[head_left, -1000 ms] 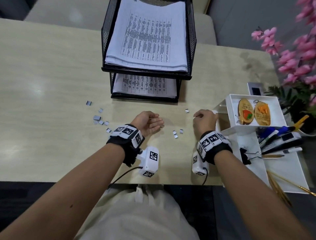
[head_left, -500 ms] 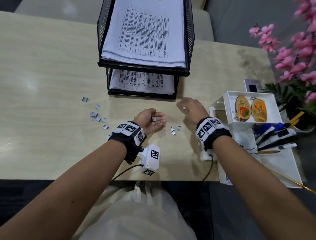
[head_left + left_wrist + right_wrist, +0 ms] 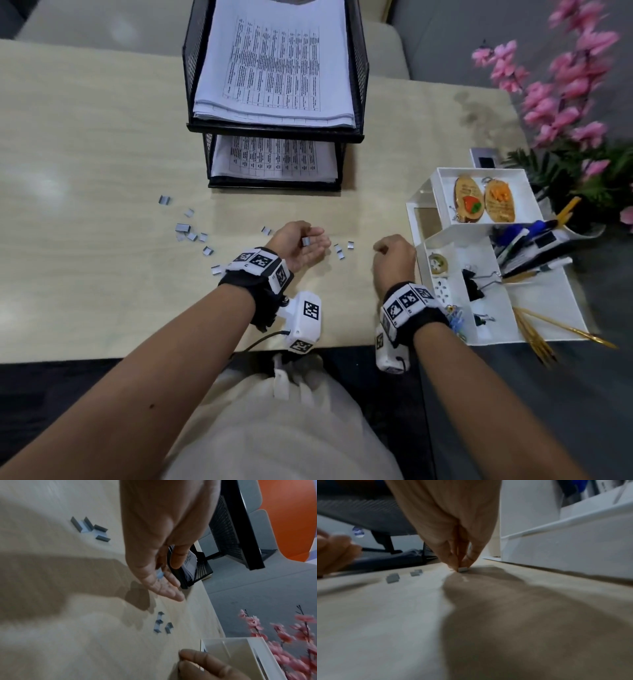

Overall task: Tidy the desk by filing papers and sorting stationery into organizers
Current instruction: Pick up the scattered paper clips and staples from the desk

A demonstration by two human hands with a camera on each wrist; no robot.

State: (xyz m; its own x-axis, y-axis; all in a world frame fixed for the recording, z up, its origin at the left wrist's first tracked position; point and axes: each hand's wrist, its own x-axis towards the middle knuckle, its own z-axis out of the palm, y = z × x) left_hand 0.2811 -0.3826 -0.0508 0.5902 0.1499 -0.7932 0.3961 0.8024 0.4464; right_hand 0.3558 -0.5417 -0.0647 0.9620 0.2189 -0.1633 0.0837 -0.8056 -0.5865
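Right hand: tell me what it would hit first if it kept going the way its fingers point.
The right hand points its fingertips straight down, pinching a small staple block. It would meet the desk almost at once; the block already looks to be touching the desk.

left hand [image 3: 301, 245] cupped palm-up, right hand [image 3: 394, 260] pinching

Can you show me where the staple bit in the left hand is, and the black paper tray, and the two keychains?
staple bit [image 3: 306, 241]: head view, its middle, on the palm.
black paper tray [image 3: 274, 129]: head view, upper front rim.
keychains [image 3: 470, 202]: head view, the left one's face.
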